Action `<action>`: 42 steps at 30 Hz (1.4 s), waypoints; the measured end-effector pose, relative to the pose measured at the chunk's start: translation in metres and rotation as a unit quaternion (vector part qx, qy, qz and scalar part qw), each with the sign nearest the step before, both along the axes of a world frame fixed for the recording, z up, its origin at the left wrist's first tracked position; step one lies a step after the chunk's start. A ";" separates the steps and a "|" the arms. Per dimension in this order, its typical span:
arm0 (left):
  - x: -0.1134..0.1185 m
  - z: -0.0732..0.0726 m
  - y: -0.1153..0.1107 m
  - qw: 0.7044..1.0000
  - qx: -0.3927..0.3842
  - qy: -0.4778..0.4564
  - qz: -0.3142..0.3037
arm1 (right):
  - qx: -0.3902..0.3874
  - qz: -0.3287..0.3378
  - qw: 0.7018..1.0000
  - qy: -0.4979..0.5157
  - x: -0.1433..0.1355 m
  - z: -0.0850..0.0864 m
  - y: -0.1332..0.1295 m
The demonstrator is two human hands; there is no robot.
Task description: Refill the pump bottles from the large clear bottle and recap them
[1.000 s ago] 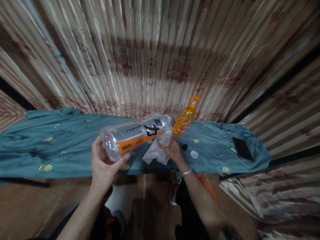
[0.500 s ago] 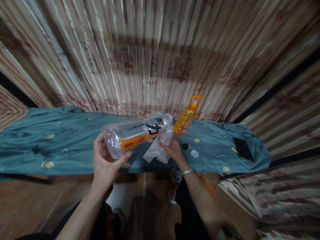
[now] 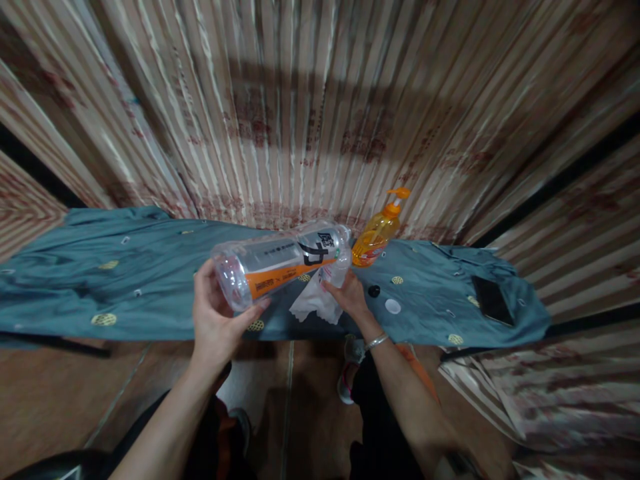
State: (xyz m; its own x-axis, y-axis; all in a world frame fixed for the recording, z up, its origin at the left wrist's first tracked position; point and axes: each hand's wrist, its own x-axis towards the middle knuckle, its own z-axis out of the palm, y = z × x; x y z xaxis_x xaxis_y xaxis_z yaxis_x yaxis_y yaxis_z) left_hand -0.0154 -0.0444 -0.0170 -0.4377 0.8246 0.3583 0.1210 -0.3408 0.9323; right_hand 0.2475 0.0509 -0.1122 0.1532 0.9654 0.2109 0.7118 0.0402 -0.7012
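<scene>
only my view has shifted, everything sitting slightly further right. above the teal patterned cloth [image 3: 160,280] before the pleated curtain [image 3: 285,133], my left hand [image 3: 217,328] curls round the clear plastic bottle [image 3: 280,262] at its base, my right hand [image 3: 351,293] pinching white tissue [image 3: 314,304]; its long axis runs crosswise, neck rightward.

An orange pump bottle [image 3: 375,241] is stood on a long, cloth-covered table [image 3: 165,287]. A small black object [image 3: 374,291], a white disc [image 3: 393,307] and a black phone [image 3: 493,301] are laid there.
</scene>
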 end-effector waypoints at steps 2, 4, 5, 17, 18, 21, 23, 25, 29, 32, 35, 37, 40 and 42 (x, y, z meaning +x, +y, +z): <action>-0.001 -0.001 0.000 1.000 0.002 0.006 -0.002 | -0.005 -0.003 1.000 0.000 0.000 0.000 0.000; -0.001 -0.001 0.001 1.000 0.005 0.004 0.000 | -0.011 -0.003 1.000 -0.001 -0.001 0.001 0.000; 0.000 -0.001 0.001 1.000 0.006 0.003 0.003 | -0.012 -0.002 1.000 -0.002 -0.001 0.002 -0.001; 0.000 -0.001 0.002 1.000 0.012 0.010 0.004 | -0.007 -0.006 1.000 -0.003 -0.002 0.001 0.000; 0.000 -0.001 0.002 1.000 0.015 0.009 0.006 | -0.010 -0.006 1.000 -0.003 -0.002 0.001 0.000; 0.001 -0.001 0.003 1.000 0.017 0.009 0.008 | -0.013 -0.001 1.000 0.000 -0.002 0.002 -0.001; 0.001 -0.001 0.003 1.000 0.016 0.006 0.013 | -0.008 0.000 1.000 0.003 -0.002 0.002 -0.001; 0.001 -0.001 0.003 1.000 0.013 0.002 0.013 | -0.005 -0.004 1.000 0.003 -0.002 0.002 -0.001; 0.001 0.000 0.002 1.000 0.011 -0.001 0.004 | -0.011 -0.005 1.000 -0.001 -0.002 0.003 -0.001; 0.001 0.000 0.002 1.000 0.011 -0.002 0.004 | -0.012 0.001 1.000 -0.003 -0.001 0.003 -0.001; 0.000 -0.001 0.002 1.000 0.013 0.007 0.005 | -0.015 -0.003 1.000 -0.005 -0.001 0.003 -0.001; 0.000 -0.003 0.002 1.000 0.015 0.016 0.008 | -0.018 -0.007 1.000 -0.005 -0.001 0.004 -0.001; -0.001 -0.003 0.002 1.000 0.016 0.016 0.007 | -0.018 -0.004 1.000 -0.003 -0.002 0.004 -0.001; -0.001 -0.002 0.002 1.000 0.017 0.013 0.005 | -0.016 -0.003 1.000 -0.001 -0.001 0.004 -0.001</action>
State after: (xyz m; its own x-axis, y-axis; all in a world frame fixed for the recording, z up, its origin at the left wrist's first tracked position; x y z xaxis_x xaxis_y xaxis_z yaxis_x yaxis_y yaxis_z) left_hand -0.0164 -0.0425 -0.0193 -0.4355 0.8076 0.3977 0.1491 -0.3710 0.9166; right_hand 0.2460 0.0497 -0.1085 0.1580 0.9709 0.1798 0.7140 0.0134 -0.7000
